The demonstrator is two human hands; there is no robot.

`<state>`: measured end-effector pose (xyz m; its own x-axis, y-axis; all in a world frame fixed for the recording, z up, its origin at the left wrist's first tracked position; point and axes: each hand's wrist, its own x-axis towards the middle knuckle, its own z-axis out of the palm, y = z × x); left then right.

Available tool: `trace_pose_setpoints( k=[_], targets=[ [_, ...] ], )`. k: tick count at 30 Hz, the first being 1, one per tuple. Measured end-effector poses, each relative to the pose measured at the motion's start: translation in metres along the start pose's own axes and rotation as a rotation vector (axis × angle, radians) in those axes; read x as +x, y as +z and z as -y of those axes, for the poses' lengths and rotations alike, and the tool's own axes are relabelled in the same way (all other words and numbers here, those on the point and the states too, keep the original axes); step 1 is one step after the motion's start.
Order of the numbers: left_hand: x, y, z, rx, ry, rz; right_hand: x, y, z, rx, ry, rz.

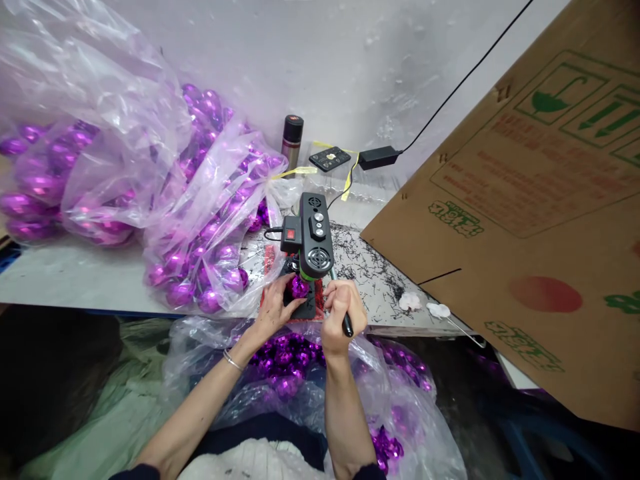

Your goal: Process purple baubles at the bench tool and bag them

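A small black bench machine point(317, 230) with round vents, silver buttons and a red switch stands on the white table. My left hand point(274, 303), at its base, has thumb and fingers closed around a shiny purple ball point(299, 287) just under the machine's head. Whether the ball touches the head is hidden. My right hand point(344, 308) makes a fist around the black-ended lever point(347, 325) on the machine's right side. A red patch point(319, 303) shows beneath the black base.
Clear plastic bags point(210, 220) of purple balls fill the left; another bag point(295, 360) lies across my lap. A large cardboard box point(520, 220) leans at right. Behind are a dark bottle point(293, 137), a black pad point(329, 159) and a power adapter point(379, 157). Black shavings point(363, 260) litter the table.
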<state>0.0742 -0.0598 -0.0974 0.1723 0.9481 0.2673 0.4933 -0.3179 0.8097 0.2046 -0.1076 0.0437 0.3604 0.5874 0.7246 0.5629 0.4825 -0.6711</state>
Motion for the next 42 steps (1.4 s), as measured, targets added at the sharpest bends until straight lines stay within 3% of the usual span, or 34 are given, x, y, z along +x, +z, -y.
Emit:
trace_pose_setpoints(
  k=[11,24,42],
  targets=[
    [0.007,0.003,0.004,-0.114,-0.026,0.045,-0.006,0.003,-0.004,0.015,0.013,-0.031],
    [0.006,0.0,0.002,-0.134,-0.017,0.054,-0.047,0.017,-0.051,0.064,-0.108,-0.076],
    [0.003,0.008,0.01,-0.169,0.104,-0.029,-0.05,0.022,-0.053,0.141,-0.1,-0.123]
  ],
)
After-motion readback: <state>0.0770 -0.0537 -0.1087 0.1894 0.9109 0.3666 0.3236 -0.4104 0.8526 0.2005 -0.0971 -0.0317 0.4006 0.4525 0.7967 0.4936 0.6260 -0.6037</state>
